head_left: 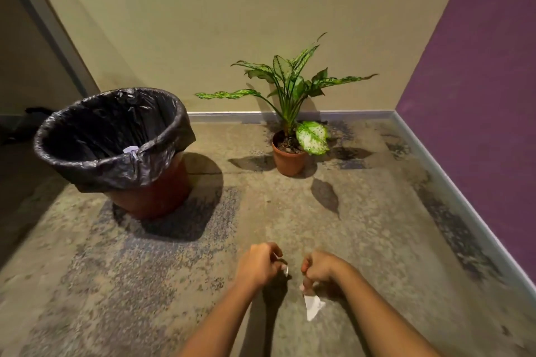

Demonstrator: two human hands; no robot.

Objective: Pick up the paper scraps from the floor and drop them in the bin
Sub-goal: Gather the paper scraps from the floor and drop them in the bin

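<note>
Low in the middle of the view, my right hand (pixel 317 271) pinches a white paper scrap (pixel 313 306) that hangs down from its fingers above the carpet. My left hand (pixel 259 265) is curled just beside it, with a small white bit of paper (pixel 286 270) showing at its fingertips. The bin (pixel 150 182), reddish-brown with a black liner (pixel 116 165) folded over its rim, stands on the floor to the far left of both hands. A pale scrap (pixel 130 149) lies inside it by the near rim.
A potted plant (pixel 290 136) with speckled leaves stands by the beige back wall, right of the bin. A purple wall (pixel 478 95) with a grey skirting runs along the right. A doorway opens at the far left. Mottled carpet (pixel 145 284) covers the floor.
</note>
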